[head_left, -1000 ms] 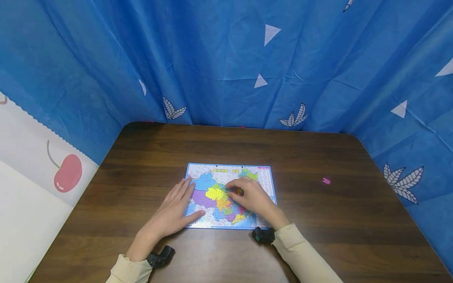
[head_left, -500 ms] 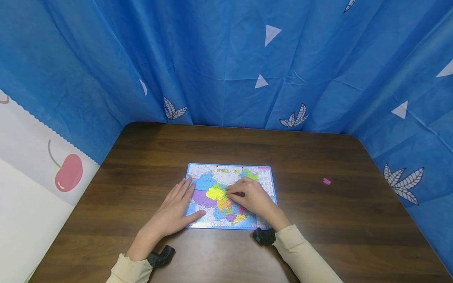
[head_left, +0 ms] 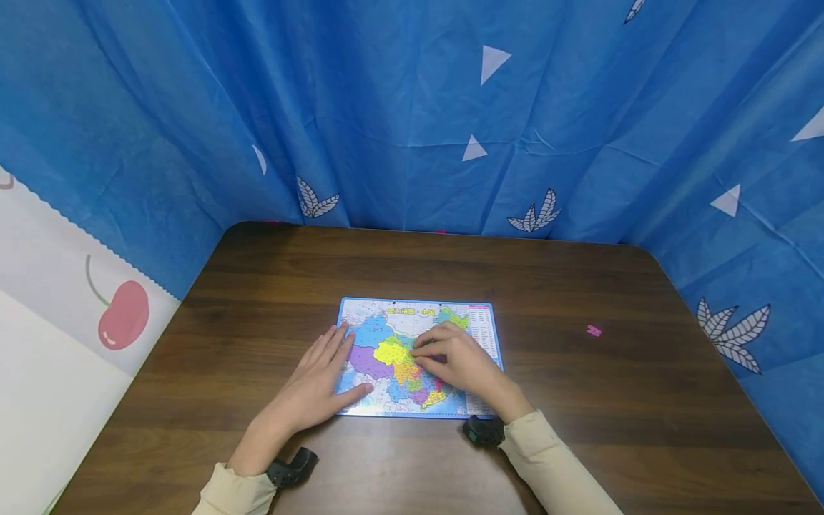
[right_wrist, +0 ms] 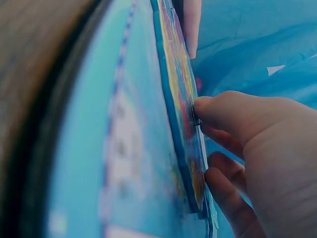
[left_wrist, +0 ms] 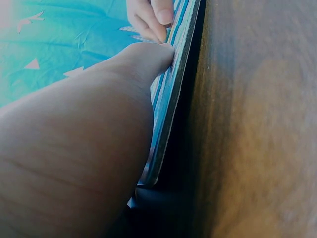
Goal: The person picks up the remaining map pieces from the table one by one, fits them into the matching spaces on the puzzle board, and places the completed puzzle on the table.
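A map puzzle board (head_left: 376, 408) with coloured pieces lies flat on the table. My left hand (head_left: 315, 383) rests spread on its left part, fingers straight and thumb on the lower edge. Over the middle of the map, my right hand (head_left: 460, 357) has thumb and fingertips close together at the surface. In the right wrist view, the thumb of the right hand (right_wrist: 267, 134) presses at a thin puzzle piece (right_wrist: 197, 121) whose edge stands slightly proud; its shape is mostly hidden. The fingers cover part of the map.
A small pink puzzle piece (head_left: 594, 330) lies alone on the brown wooden table (head_left: 644, 400), right of the board. A blue curtain (head_left: 412, 114) hangs behind the table's far edge. Black straps with cameras sit on both wrists.
The right thumb and fingertips have shifted slightly over the middle of the map, covering a dark gap seen between them earlier. My left hand, the board and the pink piece stay in place.
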A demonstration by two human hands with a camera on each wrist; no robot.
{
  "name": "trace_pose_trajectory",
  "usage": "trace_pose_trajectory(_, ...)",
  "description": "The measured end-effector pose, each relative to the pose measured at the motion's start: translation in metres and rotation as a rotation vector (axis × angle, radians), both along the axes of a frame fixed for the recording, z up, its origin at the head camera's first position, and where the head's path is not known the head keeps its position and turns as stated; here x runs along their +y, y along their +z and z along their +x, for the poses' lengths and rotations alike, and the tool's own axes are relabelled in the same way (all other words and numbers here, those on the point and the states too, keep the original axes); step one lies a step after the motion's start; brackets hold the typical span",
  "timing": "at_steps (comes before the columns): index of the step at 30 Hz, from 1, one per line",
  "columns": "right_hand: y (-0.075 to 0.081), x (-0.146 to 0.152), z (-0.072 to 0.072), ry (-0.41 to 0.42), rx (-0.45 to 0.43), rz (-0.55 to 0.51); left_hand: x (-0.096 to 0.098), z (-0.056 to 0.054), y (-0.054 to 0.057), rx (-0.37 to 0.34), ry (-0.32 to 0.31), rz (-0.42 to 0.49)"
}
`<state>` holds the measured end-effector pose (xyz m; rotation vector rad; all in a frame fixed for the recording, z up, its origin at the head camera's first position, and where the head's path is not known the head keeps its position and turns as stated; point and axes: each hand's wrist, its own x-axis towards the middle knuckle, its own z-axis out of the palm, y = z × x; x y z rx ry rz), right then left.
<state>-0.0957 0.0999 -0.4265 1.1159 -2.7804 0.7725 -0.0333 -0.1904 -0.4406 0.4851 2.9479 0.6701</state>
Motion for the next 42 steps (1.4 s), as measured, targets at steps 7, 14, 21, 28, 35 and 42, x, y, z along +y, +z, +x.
trace_pose_trajectory(7,0.002,0.000,0.001,0.014,0.046,0.036,0.000,0.001,0.000,-0.001,0.002,0.003)
trace_pose_trajectory(14,0.002,0.001,0.003,0.040,0.019,0.040,0.000,0.001,0.000,0.004,0.002,0.005)
trace_pose_trajectory(21,0.002,0.002,0.004,0.061,0.025,0.046,-0.001,0.000,0.000,0.014,-0.005,0.004)
trace_pose_trajectory(28,0.007,0.001,0.006,0.077,0.042,0.080,-0.002,0.000,0.000,0.011,-0.009,0.006)
trace_pose_trajectory(35,0.011,-0.001,0.007,0.058,0.087,0.136,-0.002,0.000,0.000,0.012,-0.011,0.005)
trace_pose_trajectory(42,0.010,-0.003,0.006,0.072,0.109,0.139,-0.001,-0.001,-0.001,0.017,-0.016,0.003)
